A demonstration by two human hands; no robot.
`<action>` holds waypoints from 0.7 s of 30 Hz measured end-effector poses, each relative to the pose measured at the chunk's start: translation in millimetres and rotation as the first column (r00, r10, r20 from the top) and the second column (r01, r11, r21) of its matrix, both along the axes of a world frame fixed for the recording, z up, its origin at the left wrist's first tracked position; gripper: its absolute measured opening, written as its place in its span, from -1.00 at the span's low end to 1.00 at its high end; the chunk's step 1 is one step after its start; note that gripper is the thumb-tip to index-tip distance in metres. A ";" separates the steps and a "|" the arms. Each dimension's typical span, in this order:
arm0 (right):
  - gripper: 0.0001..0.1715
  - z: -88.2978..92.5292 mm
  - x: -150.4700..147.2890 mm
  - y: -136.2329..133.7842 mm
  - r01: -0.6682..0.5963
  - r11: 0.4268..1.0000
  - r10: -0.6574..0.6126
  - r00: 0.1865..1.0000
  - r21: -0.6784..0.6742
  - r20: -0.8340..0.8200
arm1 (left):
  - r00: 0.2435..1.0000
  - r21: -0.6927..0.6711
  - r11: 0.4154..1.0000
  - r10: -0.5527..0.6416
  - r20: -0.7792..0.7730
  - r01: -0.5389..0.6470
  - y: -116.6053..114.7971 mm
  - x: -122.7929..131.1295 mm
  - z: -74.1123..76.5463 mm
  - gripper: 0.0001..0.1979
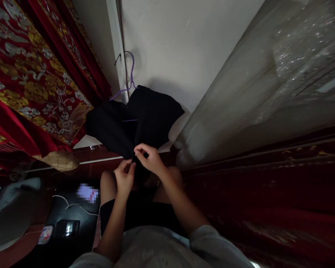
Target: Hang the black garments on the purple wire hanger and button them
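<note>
A black garment (139,119) hangs on a purple wire hanger (130,80) hooked at a white door frame (117,44). Its lower part droops down to my hands. My left hand (124,179) is closed, fingers pinching the garment's bottom edge. My right hand (148,158) is just above and to the right, also pinched on the dark cloth. Both hands almost touch each other. My bare knees and black shorts (139,214) show below the hands.
A red and gold patterned curtain (30,74) hangs at the left. A pale wrapped surface (268,93) slants at the right above dark red wood (268,193). A phone (66,227), a white cable (61,199) and a grey cloth (13,208) lie at the lower left.
</note>
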State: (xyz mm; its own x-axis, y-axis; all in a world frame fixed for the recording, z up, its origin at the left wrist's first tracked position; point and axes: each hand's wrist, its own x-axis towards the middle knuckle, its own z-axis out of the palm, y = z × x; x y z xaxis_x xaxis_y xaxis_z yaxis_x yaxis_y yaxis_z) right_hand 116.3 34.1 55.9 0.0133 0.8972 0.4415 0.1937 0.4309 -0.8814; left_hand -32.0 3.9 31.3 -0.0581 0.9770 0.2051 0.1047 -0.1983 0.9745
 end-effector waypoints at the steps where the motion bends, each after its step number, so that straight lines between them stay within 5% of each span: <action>1: -0.88 4.5 -0.8 0.3 -0.046 0.999 0.046 0.999 0.006 0.024 | 1.000 0.022 1.000 0.009 -0.001 -0.009 -1.3 -0.8 1.2 -0.86; 4: -0.90 0.1 -12.2 -12.2 -0.040 0.999 0.040 0.999 -0.010 -0.023 | 0.999 0.083 0.996 0.029 -0.017 -0.028 -4.3 -3.1 4.2 -0.84; 9: -0.82 -26.9 -31.3 -41.6 0.141 0.973 -0.176 0.966 -0.184 -0.189 | 0.996 0.118 0.990 -0.072 -0.046 0.077 -6.1 -6.3 6.0 -0.79; 15: -0.82 -19.4 -24.9 -34.7 0.185 0.981 -0.190 0.975 -0.050 -0.116 | 0.988 0.157 0.980 -0.104 -0.110 0.120 -7.3 -6.1 14.8 -0.75; 21: -0.81 -37.0 -32.3 -40.3 0.285 0.958 -0.285 0.947 -0.023 -0.149 | 0.991 0.126 0.986 -0.099 -0.090 0.110 -15.6 -2.8 11.4 -0.80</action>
State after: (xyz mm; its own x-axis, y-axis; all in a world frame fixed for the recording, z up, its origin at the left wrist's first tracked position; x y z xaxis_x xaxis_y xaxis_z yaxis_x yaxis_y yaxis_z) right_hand 84.0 -6.2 19.0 0.3342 0.8470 0.4134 0.1740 0.3757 -0.9103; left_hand -34.8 -11.7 42.7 0.0653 0.9414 0.3310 0.1565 -0.3372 0.9283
